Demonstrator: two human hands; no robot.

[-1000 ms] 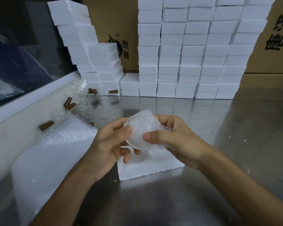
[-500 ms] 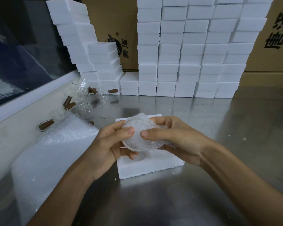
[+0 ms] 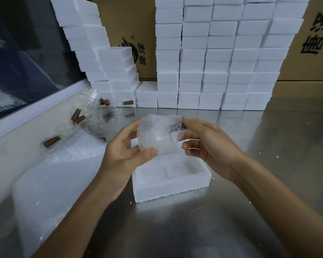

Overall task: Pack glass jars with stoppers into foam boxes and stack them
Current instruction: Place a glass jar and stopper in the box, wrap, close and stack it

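A glass jar wrapped in bubble wrap [image 3: 159, 135] is held above the table between both hands. My left hand [image 3: 125, 151] grips its left and lower side, thumb across the front. My right hand [image 3: 205, 140] pinches the wrap at the jar's stoppered right end, where a dark stopper shows through. Directly below lies an open white foam box [image 3: 171, 180] with a shaped hollow inside. More bare glass jars [image 3: 95, 112] and brown stoppers [image 3: 51, 141] lie at the back left of the table.
A wide sheet of bubble wrap [image 3: 54, 175] lies at the left on the steel table [image 3: 259, 146]. Stacks of white foam boxes [image 3: 218, 58] line the back, with a leaning stack [image 3: 93, 51] to the left. Cardboard cartons [image 3: 309, 43] stand behind them.
The wrapped jar has risen and turned so its stoppered end points right. My right hand shifted from a wide grip to a pinch on that end. More of the foam box's hollow is uncovered.
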